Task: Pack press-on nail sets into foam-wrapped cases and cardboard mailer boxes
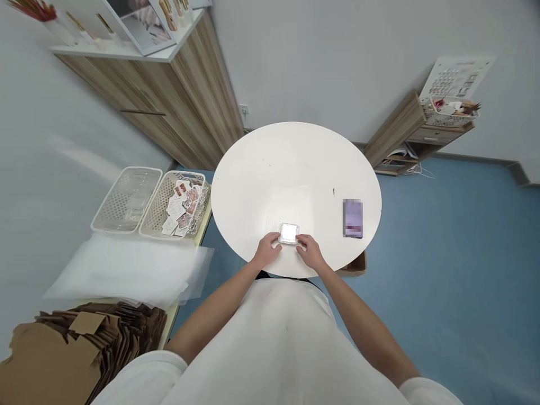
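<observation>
A small, squarish clear case [289, 233] with a bright white face lies flat at the near edge of the round white table [253, 169]. My left hand [269, 250] has its fingers bent against the case's left side, thumb nearer to me. On the opposite side, my right hand [311, 251] meets the case's right edge with curled fingertips and thumb. Between them the two hands grip it by its sides. What the case contains is too bright and small to make out.
A phone-like purple item [353, 218], blurred out, lies at the table's right. To the left are a white basket of printed cards [179, 205], another white basket [126, 199], translucent sheets [126, 267] and stacked brown cardboard [54, 354]. A wooden cabinet [202, 90] stands behind.
</observation>
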